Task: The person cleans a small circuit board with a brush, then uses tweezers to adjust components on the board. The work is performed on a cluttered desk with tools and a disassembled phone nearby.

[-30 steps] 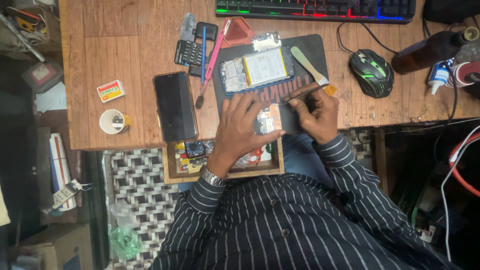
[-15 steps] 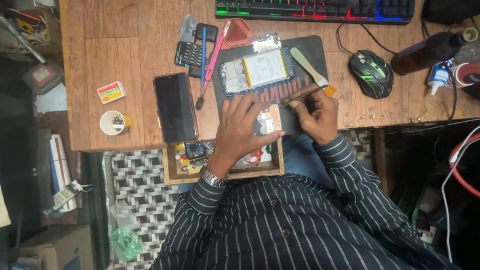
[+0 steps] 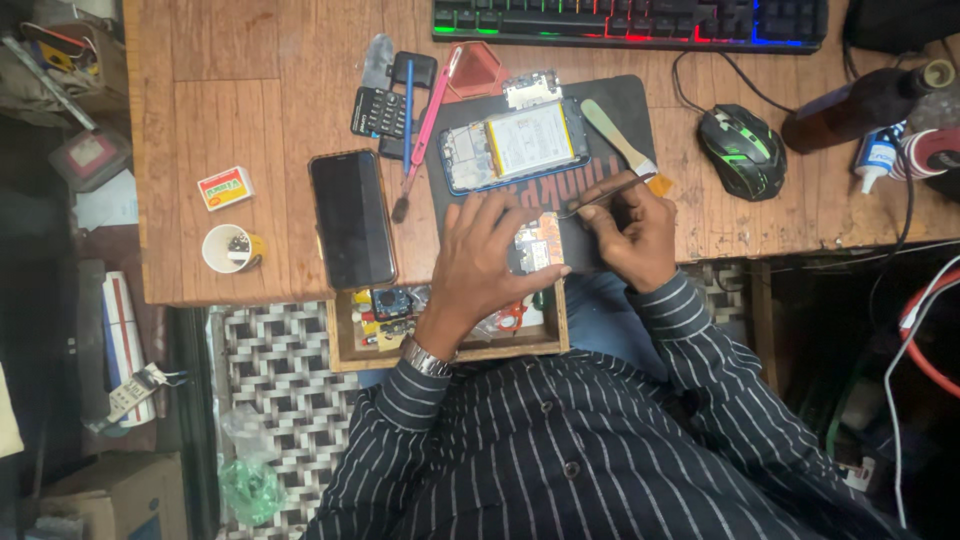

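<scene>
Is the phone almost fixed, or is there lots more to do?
Done: the blue-framed phone lies opened on the black work mat, its white battery showing, and the black glass screen panel sits apart on the wooden desk. In hand: the left hand pins a small circuit board while the right hand works thin metal tweezers. Left: board and screen are not back on, so probably plenty.

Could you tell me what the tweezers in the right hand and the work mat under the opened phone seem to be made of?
Tweezers: probably metal, thin, with a grey sheen. Work mat: likely rubber or silicone, matte black, lying flat.
</scene>
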Available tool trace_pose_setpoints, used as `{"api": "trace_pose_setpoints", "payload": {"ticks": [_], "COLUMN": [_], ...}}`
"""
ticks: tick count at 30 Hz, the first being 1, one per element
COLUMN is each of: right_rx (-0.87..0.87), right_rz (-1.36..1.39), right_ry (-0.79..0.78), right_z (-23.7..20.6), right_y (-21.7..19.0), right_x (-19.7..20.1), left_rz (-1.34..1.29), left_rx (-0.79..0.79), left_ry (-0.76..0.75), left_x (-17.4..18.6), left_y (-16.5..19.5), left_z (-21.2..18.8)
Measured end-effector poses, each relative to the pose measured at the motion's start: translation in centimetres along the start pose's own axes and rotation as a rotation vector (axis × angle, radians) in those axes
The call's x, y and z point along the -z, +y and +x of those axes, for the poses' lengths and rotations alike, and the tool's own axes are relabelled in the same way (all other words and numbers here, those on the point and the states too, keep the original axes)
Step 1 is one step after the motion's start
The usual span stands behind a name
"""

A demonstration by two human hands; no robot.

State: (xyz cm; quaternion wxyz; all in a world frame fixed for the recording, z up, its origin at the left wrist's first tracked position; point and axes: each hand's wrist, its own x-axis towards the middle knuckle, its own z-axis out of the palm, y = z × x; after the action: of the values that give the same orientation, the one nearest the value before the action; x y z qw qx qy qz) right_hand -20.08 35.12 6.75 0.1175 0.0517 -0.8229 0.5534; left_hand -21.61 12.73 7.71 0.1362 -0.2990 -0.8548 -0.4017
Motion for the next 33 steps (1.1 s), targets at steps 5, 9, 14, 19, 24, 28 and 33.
{"api": "trace_pose_setpoints", "payload": {"ticks": [5, 9, 14, 19, 24, 28, 33], "right_rx": [-0.051, -0.004, -0.018, 0.028, 0.009, 0.005, -0.018], "right_rz": [-0.087, -0.02, -0.019, 0.0, -0.014, -0.025, -0.008], "right_ry": [0.013, 0.014, 0.001, 0.003, 0.016, 0.01, 0.023], "right_z": [-0.12, -0.07, -0.03, -0.11, -0.07, -0.19, -0.31], "right_y": [-0.2, -0.19, -0.09, -0.06, -0.08, -0.14, -0.08], "right_x": [0.07, 0.03, 0.04, 0.02, -0.02, 0.06, 0.03], "left_rz": [0.0, 0.01, 0.006, 0.005, 0.003, -0.002, -0.012], "left_rx": [-0.002, 0.003, -0.009, -0.002, 0.0, -0.013, 0.006], "left_ry": [-0.002, -0.003, 0.01, 0.003, -0.011, 0.015, -0.01], "left_x": [-0.02, 0.01, 0.03, -0.04, -0.08, -0.08, -0.01], "left_y": [0.08, 0.08, 0.06, 0.09, 0.0, 0.12, 0.15], "left_z": [0.01, 0.01, 0.01, 0.01, 0.08, -0.02, 0.0]}}
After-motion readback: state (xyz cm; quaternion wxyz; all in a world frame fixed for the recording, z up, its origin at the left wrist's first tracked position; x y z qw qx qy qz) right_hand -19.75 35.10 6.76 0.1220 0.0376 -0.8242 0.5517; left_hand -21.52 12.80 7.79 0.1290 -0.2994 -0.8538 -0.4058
